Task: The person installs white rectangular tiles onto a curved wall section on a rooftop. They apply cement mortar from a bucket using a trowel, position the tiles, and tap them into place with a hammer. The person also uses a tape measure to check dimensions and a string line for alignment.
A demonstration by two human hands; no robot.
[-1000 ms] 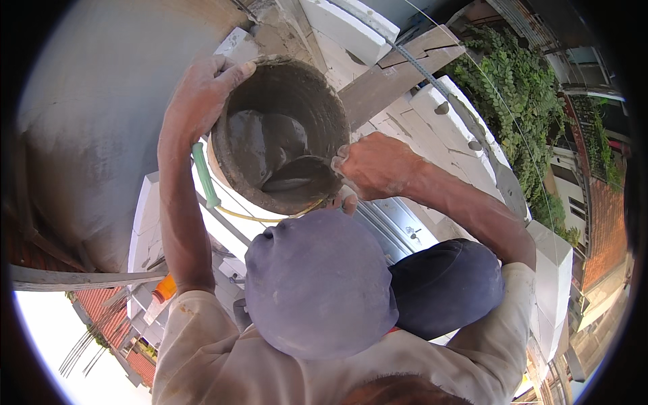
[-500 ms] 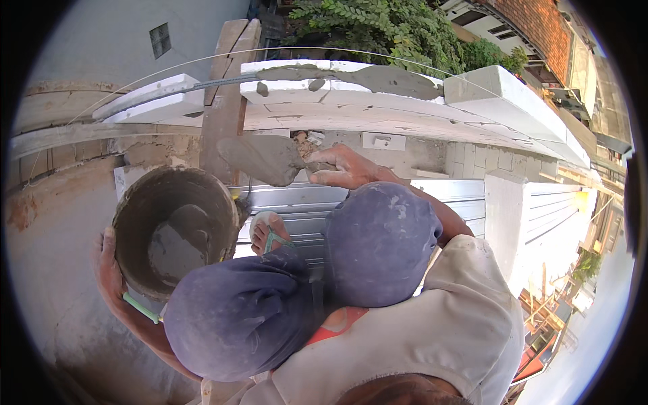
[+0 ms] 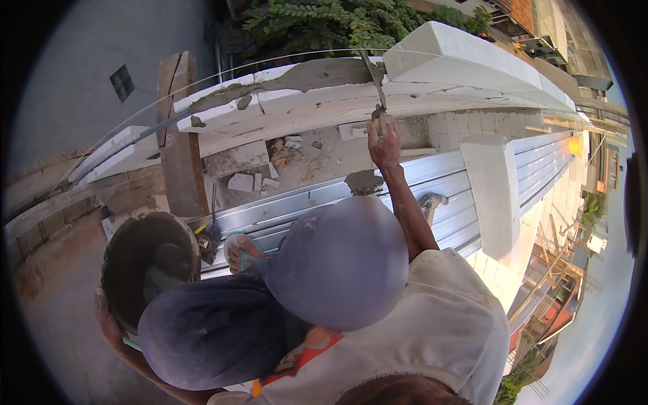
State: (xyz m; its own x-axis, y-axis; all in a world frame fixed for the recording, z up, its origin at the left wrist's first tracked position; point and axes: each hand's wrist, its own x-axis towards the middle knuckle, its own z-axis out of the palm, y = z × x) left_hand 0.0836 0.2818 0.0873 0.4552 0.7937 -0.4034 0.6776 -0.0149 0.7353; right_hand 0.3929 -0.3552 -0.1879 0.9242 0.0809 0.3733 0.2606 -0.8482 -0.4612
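My right hand (image 3: 385, 140) is closed round the handle of a trowel (image 3: 373, 73), arm stretched out over the low block wall. The trowel's blade stands edge-on at the right end of a grey mortar bed (image 3: 314, 74), against the end of a raised white block (image 3: 459, 57). My left hand (image 3: 106, 320) grips the outer side of a mortar-crusted bucket (image 3: 115, 270); its fingers show only in part. Wet grey mortar (image 3: 169, 266) lies inside the bucket, which stands left of my bent knees.
A string line (image 3: 270, 55) runs above the wall, past an upright wooden board (image 3: 181, 155). On the ribbed metal sheeting (image 3: 445, 179) lie a mortar splat (image 3: 364, 182) and a hammer (image 3: 432, 201). Block offcuts (image 3: 241, 182) litter the strip along the wall.
My right hand has carried the trowel from near the bucket out to the wall, turning its blade from flat to edge-on. The view has shifted right; my left hand stays on the bucket.
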